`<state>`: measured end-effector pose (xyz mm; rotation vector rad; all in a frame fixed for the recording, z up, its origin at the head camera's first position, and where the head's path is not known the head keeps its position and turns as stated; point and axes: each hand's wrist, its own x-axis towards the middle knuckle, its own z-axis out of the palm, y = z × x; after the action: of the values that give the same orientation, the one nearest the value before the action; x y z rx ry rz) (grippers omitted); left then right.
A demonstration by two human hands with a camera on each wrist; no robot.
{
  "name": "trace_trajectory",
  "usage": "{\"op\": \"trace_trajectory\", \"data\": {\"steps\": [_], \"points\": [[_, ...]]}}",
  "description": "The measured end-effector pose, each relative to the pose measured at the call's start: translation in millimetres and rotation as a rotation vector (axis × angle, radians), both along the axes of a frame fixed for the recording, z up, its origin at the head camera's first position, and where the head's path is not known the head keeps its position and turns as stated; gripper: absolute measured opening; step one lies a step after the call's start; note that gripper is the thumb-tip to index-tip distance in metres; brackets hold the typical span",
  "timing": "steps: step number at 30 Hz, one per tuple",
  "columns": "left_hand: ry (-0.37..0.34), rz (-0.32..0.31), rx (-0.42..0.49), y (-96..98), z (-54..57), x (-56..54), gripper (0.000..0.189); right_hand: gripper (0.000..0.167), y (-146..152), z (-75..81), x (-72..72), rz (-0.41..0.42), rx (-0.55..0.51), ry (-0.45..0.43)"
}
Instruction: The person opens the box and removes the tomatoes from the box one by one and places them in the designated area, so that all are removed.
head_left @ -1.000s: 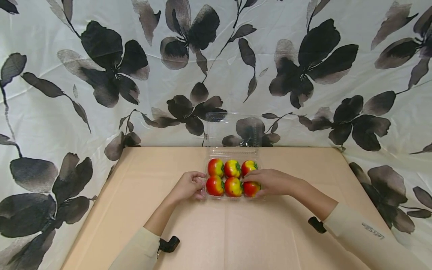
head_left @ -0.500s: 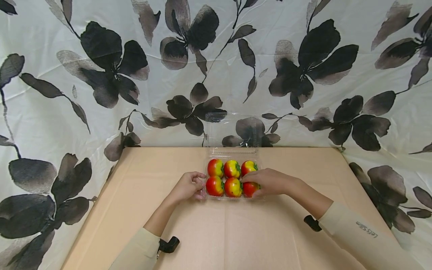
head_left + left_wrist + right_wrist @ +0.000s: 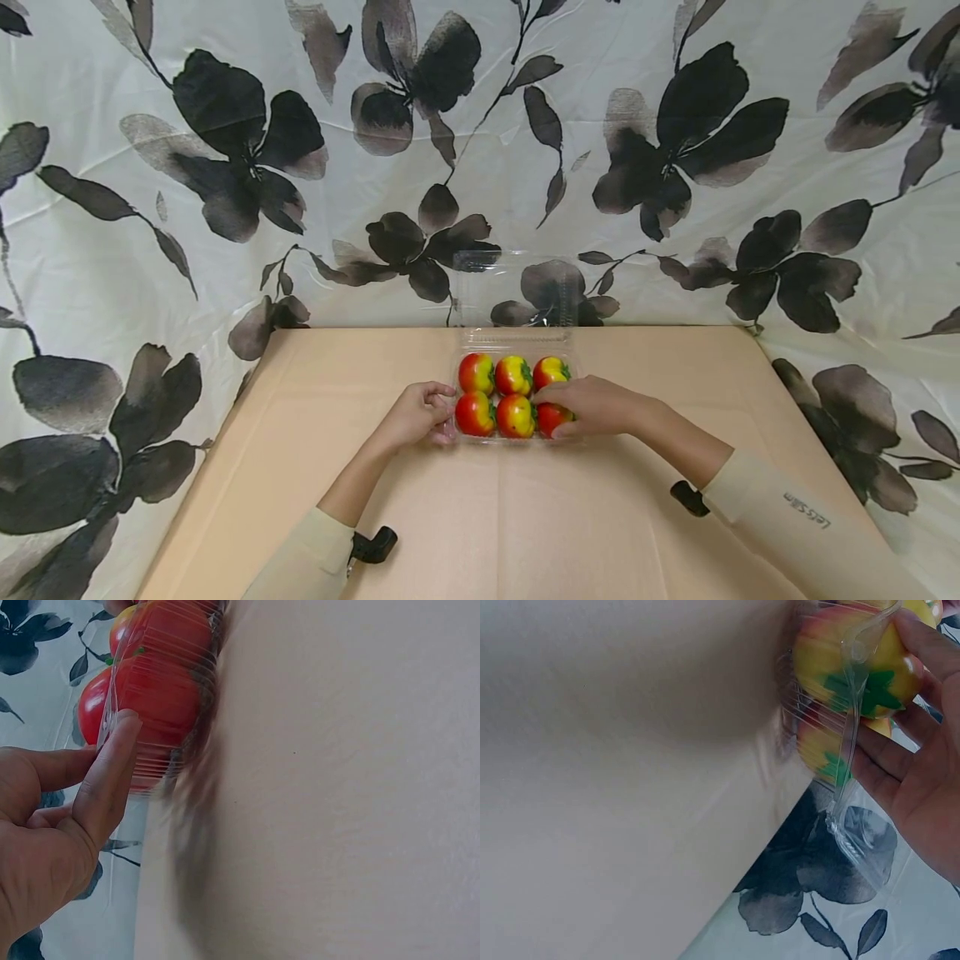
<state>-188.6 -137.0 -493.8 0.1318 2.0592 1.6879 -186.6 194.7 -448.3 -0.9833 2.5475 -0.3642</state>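
Note:
A clear plastic clamshell box [image 3: 517,340] holds several red-and-yellow tomato-like fruits in two rows, with its lid [image 3: 517,292] raised at the back. My left hand [image 3: 420,414] pinches the box's left rim; in the left wrist view the thumb [image 3: 112,761] presses on the ribbed outer wall. At the front right corner, my right hand [image 3: 600,406] grips a tomato-like fruit [image 3: 553,417] inside the box. The right wrist view shows that fruit's green leafy top [image 3: 874,694] between thumb and fingers. The hand partly covers the fruit [image 3: 551,368] behind it.
The box stands near the back edge of a light brown tabletop [image 3: 375,358]. A white cloth with dark flowers [image 3: 667,158] hangs behind and shows along both sides. A dark wrist camera [image 3: 375,546] sits under each sleeve.
My right hand and forearm have moved slightly left, and the gripped fruit has shifted left with them towards its neighbour. The left hand keeps its hold on the rim. The head view has turned slightly.

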Motion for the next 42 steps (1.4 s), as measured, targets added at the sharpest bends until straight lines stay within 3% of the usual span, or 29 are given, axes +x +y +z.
{"op": "trace_trajectory", "data": {"steps": [24, 42], "points": [[0.024, -0.004, -0.028, -3.0, 0.4, 0.6, 0.036, 0.056, -2, -0.7, -0.1, -0.026, -0.058, -0.036], [0.034, -0.006, -0.033, -2.6, 1.8, -0.1, 0.035, 0.051, -1, 11.1, -0.6, -0.019, -0.098, -0.044]]}}
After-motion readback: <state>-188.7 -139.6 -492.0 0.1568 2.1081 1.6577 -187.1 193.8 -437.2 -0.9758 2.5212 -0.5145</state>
